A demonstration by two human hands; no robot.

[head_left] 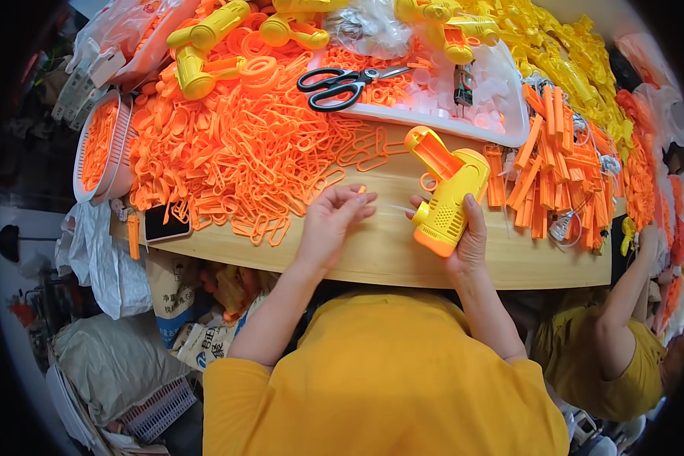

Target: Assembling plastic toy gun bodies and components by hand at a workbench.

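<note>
My right hand (473, 242) grips a yellow-and-orange toy gun (456, 199) over the table's near middle. The gun's open orange channel tilts up to the left, and a small orange ring shows at its side. A thin white tube (400, 208) sticks out beside it to the left. To the left of the gun, apart from it, my left hand (333, 219) is closed in a pinch on a small orange piece (362, 189), whose shape I cannot make out. Behind the left hand lie loose orange loop-shaped parts (270, 182).
Black-handled scissors (342, 85) lie across a white tray (518, 125) of small parts. Yellow toy guns (197, 64) rest on the orange heap. Orange wired parts (547, 163) are piled right, a phone (167, 223) lies left. Another person's arm (623, 296) reaches in at right.
</note>
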